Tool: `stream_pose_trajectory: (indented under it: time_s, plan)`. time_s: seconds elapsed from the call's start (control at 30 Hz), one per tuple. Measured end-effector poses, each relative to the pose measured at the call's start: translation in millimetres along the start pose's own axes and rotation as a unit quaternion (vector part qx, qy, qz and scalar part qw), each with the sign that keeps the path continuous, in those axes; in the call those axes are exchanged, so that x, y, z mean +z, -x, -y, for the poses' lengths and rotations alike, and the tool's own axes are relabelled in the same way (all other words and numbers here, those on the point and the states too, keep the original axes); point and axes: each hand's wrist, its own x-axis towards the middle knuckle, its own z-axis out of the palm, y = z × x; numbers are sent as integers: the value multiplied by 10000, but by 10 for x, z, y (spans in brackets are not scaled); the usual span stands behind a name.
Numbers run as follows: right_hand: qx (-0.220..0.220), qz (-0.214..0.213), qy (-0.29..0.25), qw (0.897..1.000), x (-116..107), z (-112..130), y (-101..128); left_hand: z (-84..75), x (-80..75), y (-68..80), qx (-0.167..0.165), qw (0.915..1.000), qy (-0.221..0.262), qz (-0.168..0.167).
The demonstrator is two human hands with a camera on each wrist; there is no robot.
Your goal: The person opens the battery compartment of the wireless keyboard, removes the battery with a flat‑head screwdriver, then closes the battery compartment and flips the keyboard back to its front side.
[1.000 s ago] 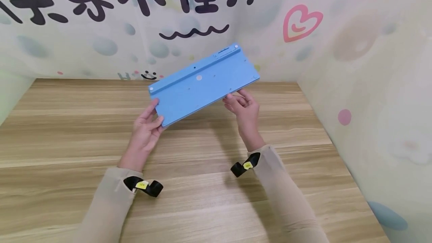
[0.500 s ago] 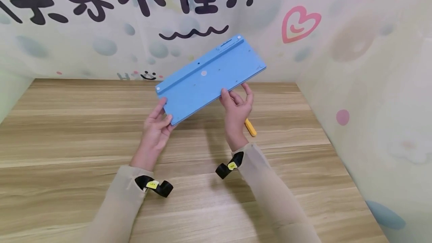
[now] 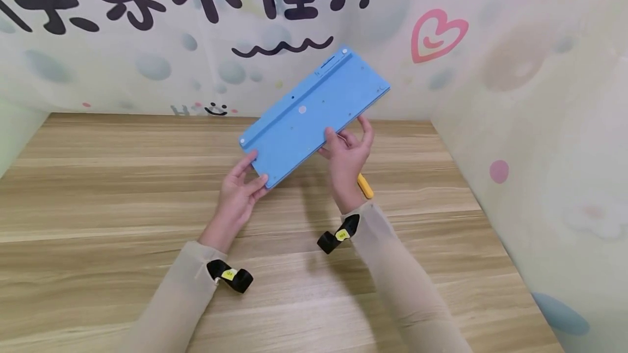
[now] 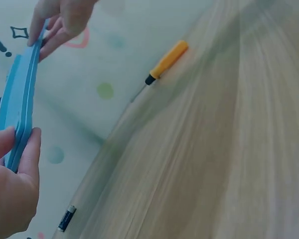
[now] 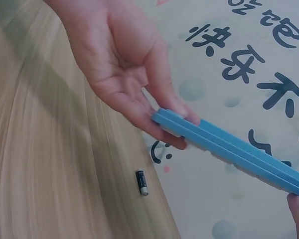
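Observation:
A light-blue keyboard [image 3: 314, 113] is held in the air with its underside facing me, tilted up to the right. My left hand [image 3: 242, 187] pinches its lower-left corner between thumb and fingers. My right hand [image 3: 345, 151] pinches the near long edge around the middle. From the left wrist view the keyboard [image 4: 20, 107] appears edge-on, with the left hand [image 4: 12, 184] at its near end and the right hand [image 4: 57, 22] further along. The right wrist view shows the right hand's fingers [image 5: 164, 107] closed on the keyboard [image 5: 229, 149] edge.
A wooden table [image 3: 122, 206] meets decorated walls at the back and right. An orange-handled screwdriver [image 3: 365, 186] lies on the table just right of my right wrist, also seen as screwdriver [image 4: 164, 63]. A small black battery [image 5: 142, 182] lies by the back wall, battery [image 4: 66, 218].
The keyboard has shifted right and tilted more steeply. My right hand slid from its right end toward the middle of the near edge, uncovering the screwdriver on the table.

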Motion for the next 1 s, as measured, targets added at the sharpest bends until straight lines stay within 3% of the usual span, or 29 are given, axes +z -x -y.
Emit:
stream_pose_trajectory:
  time_s: [0.27,0.4,0.57,0.87,1.0]
  plan:
    - [-127,432,185,9988,-38,108,-32,14,-14,-11,1,9928,-1172,229]
    - [-268,633,271,9973,-43,158,-38,18,-9,-16,36,9821,-1865,248]
    - [-464,1028,321,9931,-53,218,-68,-13,-3,-11,38,9626,-2668,474]
    - [-1096,1661,1158,9731,-43,300,-116,-194,46,-32,-501,9423,-3082,1209]
    - [-1201,1890,1424,9641,-25,333,-116,-315,115,-65,-687,9310,-3336,1310]
